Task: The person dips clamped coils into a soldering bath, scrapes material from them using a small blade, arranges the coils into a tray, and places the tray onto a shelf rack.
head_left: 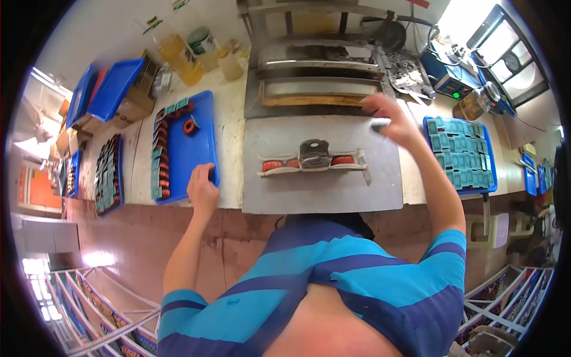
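Note:
My left hand (203,189) is at the front right rim of a blue tray (205,140), fingers curled in, with something dark at the fingertips that I cannot make out. In the tray, red-brown wire coils with green plates (159,143) line the left and back edges, and one loose coil (190,126) lies apart. My right hand (395,122), blurred, is raised over the right side of the metal plate (267,199), its fingers closed around a small white piece (379,122). Between my hands, a metal clamp fixture (314,156) with red coils (273,165) in its arms lies on the plate.
Behind the plate stands a metal frame with a trough (321,88). To the right are a blue tray of green plates (461,152) and a blue device with a green light (449,74). Bottles of yellow liquid (181,59) and another coil tray (110,172) are on the left.

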The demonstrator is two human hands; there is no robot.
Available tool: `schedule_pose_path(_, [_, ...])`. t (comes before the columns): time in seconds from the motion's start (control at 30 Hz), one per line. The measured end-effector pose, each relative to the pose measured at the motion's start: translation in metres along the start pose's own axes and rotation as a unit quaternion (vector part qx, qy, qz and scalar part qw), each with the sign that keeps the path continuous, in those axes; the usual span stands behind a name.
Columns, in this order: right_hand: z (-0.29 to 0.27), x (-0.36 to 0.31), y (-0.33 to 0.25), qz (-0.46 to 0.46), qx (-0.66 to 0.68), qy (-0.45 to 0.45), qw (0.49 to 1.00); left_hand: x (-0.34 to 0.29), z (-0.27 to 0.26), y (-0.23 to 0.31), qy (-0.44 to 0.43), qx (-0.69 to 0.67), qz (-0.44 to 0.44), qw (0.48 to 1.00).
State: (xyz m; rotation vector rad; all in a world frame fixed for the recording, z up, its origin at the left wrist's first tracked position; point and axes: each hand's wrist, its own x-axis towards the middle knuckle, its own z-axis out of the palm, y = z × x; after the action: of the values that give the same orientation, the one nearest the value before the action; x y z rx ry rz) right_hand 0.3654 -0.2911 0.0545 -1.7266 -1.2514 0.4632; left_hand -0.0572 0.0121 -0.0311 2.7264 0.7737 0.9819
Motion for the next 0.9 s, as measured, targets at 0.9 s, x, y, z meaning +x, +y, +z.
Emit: schedule_pose_path(0.9, [0.02,0.09,-0.09,-0.075,-0.043,0.044,0.995,-0.001,-0.004,0.004,-0.02,-0.004,-0.03,0.999])
